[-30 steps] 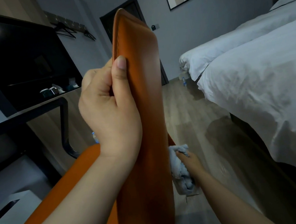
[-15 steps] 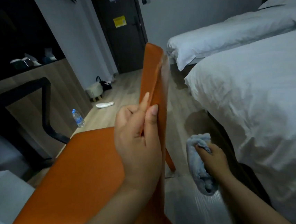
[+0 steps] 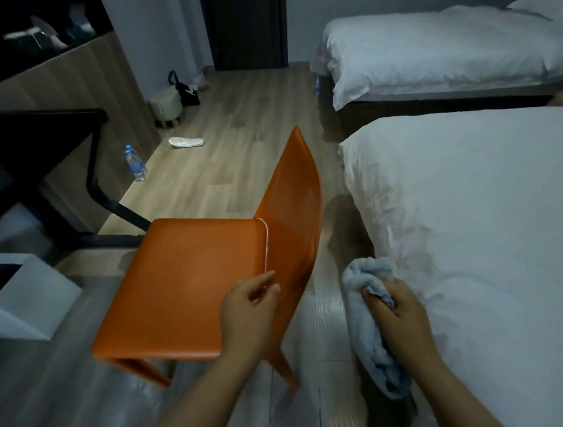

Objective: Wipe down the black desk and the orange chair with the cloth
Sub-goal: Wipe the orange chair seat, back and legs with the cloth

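The orange chair (image 3: 190,284) stands on the wooden floor in the middle of the view, its backrest (image 3: 293,212) towards the near bed. My left hand (image 3: 247,306) hovers over the rear corner of the seat with loosely curled fingers and holds nothing. To the right of the chair, my right hand (image 3: 400,319) grips a bunched light blue cloth (image 3: 368,311), which hangs down beside the bed and apart from the chair. The black desk (image 3: 35,133) is at the left, its bent leg (image 3: 99,193) reaching the floor in front of the chair.
A white bin (image 3: 27,299) stands left of the chair. A water bottle (image 3: 136,162), a slipper (image 3: 185,141), a small stool (image 3: 165,105) and a black bag (image 3: 187,91) are on the floor beyond. Two white beds (image 3: 479,211) fill the right side.
My left hand has let go of the backrest's edge and now hovers by the seat. The chair appears lower and farther in view. My right hand still holds the cloth beside it.
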Motion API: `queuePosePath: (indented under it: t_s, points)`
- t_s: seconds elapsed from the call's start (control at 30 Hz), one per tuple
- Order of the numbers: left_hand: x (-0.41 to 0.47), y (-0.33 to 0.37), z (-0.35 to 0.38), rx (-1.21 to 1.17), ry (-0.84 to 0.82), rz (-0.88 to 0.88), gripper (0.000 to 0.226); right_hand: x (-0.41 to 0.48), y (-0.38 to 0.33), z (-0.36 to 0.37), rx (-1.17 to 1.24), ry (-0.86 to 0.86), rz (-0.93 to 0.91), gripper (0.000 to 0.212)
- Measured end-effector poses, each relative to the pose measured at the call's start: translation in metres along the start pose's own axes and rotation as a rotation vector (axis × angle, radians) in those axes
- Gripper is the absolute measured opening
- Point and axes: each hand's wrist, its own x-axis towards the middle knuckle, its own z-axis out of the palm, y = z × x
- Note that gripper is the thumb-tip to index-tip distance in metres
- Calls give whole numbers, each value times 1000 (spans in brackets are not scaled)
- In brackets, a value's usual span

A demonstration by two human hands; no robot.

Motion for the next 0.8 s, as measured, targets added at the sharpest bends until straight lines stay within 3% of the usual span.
queuePosePath:
  t_s: [0.07, 0.17, 0.33, 0.5, 0.8]
  points:
    - [-19, 30, -27, 66, -46, -99, 28, -13, -41, -31, -54, -32, 4, 23]
    - [-45, 81, -64, 206, -133, -189, 44, -31, -98, -74, -133, -30, -24, 13]
    - [-82, 157, -112, 432, -224, -198, 55, -43, -189, -129, -179, -138, -132, 20]
    - [-115, 193, -134, 457, -175, -170, 57, -43, -237, -170, -264, -285, -198, 31]
    - [-98, 209, -143, 460, -72, -189, 57, 1, -265, -175, -232, -288, -303, 32]
